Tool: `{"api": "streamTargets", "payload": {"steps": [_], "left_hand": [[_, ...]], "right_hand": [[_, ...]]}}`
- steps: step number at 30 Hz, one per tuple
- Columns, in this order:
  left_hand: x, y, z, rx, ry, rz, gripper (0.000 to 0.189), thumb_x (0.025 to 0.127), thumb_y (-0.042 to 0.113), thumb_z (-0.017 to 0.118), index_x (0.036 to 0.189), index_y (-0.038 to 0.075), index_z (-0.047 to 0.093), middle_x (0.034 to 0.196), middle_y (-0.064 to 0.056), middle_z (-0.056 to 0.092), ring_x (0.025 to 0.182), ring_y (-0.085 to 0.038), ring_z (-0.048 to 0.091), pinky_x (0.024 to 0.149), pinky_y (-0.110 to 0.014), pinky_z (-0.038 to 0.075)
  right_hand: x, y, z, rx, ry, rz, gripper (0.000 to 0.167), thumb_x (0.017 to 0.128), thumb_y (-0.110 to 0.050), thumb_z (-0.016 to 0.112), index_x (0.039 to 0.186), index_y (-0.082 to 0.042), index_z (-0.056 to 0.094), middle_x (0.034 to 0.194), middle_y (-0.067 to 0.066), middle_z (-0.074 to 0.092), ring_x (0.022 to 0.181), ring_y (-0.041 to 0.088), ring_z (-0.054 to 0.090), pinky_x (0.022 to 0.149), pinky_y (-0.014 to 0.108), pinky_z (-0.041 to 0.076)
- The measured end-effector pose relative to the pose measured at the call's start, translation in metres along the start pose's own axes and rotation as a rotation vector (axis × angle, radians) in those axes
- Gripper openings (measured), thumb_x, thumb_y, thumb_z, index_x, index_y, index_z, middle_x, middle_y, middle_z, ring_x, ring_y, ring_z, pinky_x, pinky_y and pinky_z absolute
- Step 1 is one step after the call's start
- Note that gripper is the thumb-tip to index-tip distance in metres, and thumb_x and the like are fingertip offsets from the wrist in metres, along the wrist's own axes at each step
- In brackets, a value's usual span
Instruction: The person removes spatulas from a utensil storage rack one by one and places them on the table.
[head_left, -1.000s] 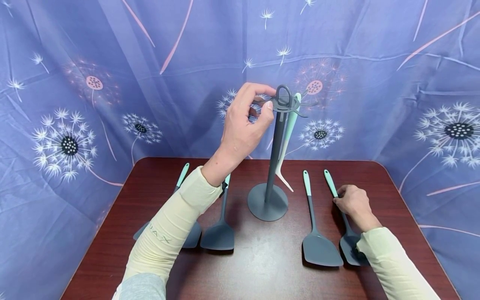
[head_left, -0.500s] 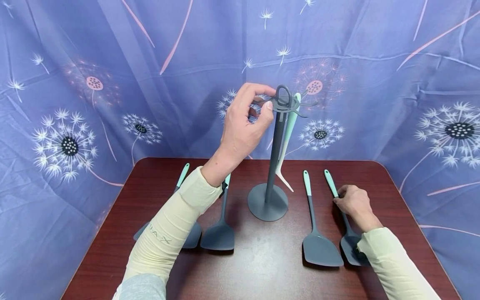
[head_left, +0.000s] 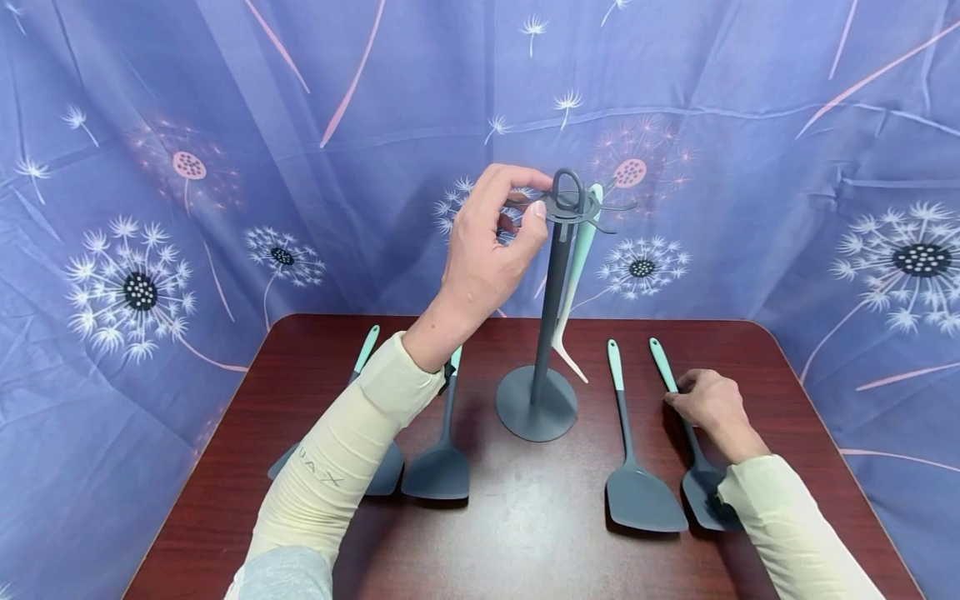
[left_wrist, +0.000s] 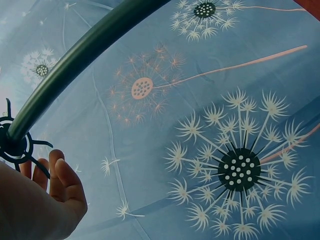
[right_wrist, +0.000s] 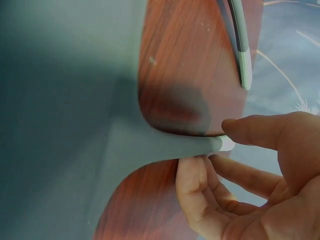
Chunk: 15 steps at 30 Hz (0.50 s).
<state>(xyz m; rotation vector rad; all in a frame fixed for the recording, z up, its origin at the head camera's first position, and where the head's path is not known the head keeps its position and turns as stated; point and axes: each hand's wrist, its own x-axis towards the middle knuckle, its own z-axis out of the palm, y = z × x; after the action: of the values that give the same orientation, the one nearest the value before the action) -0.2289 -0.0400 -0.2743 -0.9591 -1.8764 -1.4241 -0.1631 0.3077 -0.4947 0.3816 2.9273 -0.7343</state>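
A dark grey utensil stand [head_left: 550, 308] rises from its round base [head_left: 536, 404], with a ring and several hooks at the top. My left hand [head_left: 487, 242] pinches the hook disc from the left, thumb in front and index finger by the ring. In the left wrist view the stand's pole [left_wrist: 85, 60] runs up from the hooks past my curled fingers. My right hand [head_left: 708, 404] holds the rightmost spatula [head_left: 703, 496] where its mint handle meets the grey shaft. In the right wrist view thumb and fingers lie on either side of that shaft [right_wrist: 185, 146].
A mint-and-white utensil [head_left: 577, 267] hangs behind the pole. Another grey spatula [head_left: 643, 500] lies left of the held one. More spatulas, one of them [head_left: 437, 473] in plain sight, lie left of the base, partly under my left sleeve [head_left: 337, 450]. A patterned curtain [head_left: 375, 167] borders the table [head_left: 525, 533].
Almost nothing differs. Both hands keep their places on the stand and the spatula; the head view has shifted only very slightly.
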Motion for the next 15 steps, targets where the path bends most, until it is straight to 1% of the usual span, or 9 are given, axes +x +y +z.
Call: {"api": "streamTargets", "payload": {"steps": [2,4,7,9,11,15], "left_hand": [[0.0001,0.0002,0.0001,-0.002,-0.001,-0.001,0.034,0.098,0.026,0.054,0.121,0.008,0.072,0.116,-0.001,0.066,0.098,-0.012,0.062,0.074,-0.029,0.053],[0.0002,0.0003,0.0002,-0.003,-0.002,-0.002,0.034,0.098,0.026,0.054,0.121,0.008,0.072,0.116,-0.001,0.066,0.098,-0.012,0.062,0.074,-0.03,0.053],[0.0001,0.0003,0.0004,-0.006,-0.004,-0.006,0.034,0.098,0.026,0.054,0.121,0.009,0.072,0.116,0.0,0.066,0.098,-0.011,0.062,0.075,-0.031,0.053],[0.0,0.0004,0.0005,-0.007,-0.004,-0.009,0.034,0.098,0.025,0.054,0.121,0.009,0.072,0.116,0.0,0.066,0.098,-0.011,0.062,0.075,-0.031,0.054],[-0.0001,0.0001,0.0006,-0.009,-0.005,-0.011,0.033,0.098,0.025,0.054,0.121,0.009,0.072,0.116,-0.001,0.066,0.098,-0.011,0.062,0.075,-0.031,0.053],[-0.0003,0.0,0.0001,-0.01,-0.002,-0.007,0.033,0.098,0.025,0.054,0.121,0.008,0.072,0.116,-0.004,0.066,0.099,-0.011,0.062,0.074,-0.03,0.053]], "right_hand": [[-0.0013,0.0002,-0.0009,0.01,0.003,-0.003,0.044,0.094,-0.024,0.073,0.119,0.012,0.067,0.102,0.027,0.073,0.077,0.032,0.068,0.059,0.039,0.054],[-0.0025,0.0008,-0.0015,0.025,0.009,-0.006,0.045,0.095,-0.024,0.073,0.121,0.012,0.066,0.102,0.027,0.074,0.074,0.029,0.068,0.058,0.038,0.053],[-0.0038,0.002,-0.0022,0.052,0.019,-0.016,0.046,0.097,-0.024,0.071,0.123,0.014,0.065,0.095,0.023,0.075,0.066,0.023,0.067,0.056,0.035,0.051],[-0.0044,0.0028,-0.0025,0.066,0.026,-0.015,0.046,0.098,-0.024,0.07,0.124,0.014,0.063,0.092,0.021,0.074,0.062,0.021,0.067,0.055,0.035,0.051],[-0.0044,0.0032,-0.003,0.059,0.05,-0.022,0.045,0.098,-0.025,0.069,0.124,0.012,0.064,0.094,0.022,0.074,0.067,0.026,0.069,0.06,0.038,0.053],[-0.0045,0.0011,-0.0053,0.042,0.14,-0.052,0.045,0.099,-0.03,0.068,0.122,0.009,0.067,0.106,0.027,0.074,0.088,0.043,0.069,0.071,0.049,0.056]]}}
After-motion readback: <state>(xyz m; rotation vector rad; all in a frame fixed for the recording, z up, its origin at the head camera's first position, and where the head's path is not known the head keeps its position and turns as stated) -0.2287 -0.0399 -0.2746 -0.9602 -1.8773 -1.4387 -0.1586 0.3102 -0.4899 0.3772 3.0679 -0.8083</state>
